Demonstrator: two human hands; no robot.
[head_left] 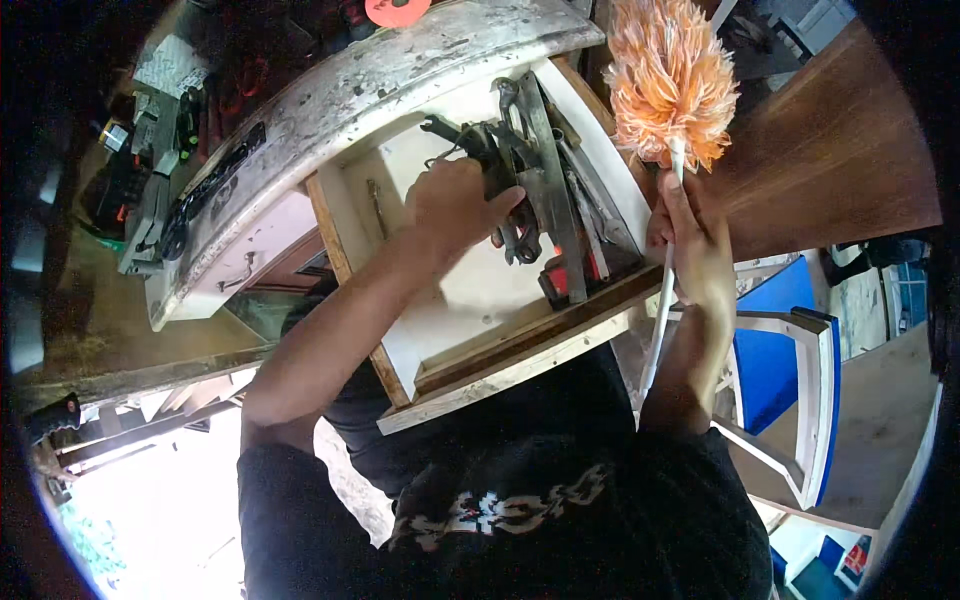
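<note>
My left hand (452,208) reaches into an open wooden drawer (405,350). It is closed around a bunch of dark wrenches (488,152), with the thumb lying across them; the other fingertips are mostly hidden. A long flat metal bar (556,190) lies beside the bunch, and several more hand tools crowd the drawer's right side. One small slim tool (376,208) rests alone on the left of the drawer's white bottom. Outside the drawer, my right hand (694,238) grips the white handle of a duster (672,85), its fluffy orange-and-white head pointing up.
Above the drawer runs a worn, paint-stained tabletop (330,95) with an orange-red disc (397,10) on it. Tools and boxes clutter the far left. A brown wooden panel (820,150) stands at the right, above a blue-and-white frame (815,400).
</note>
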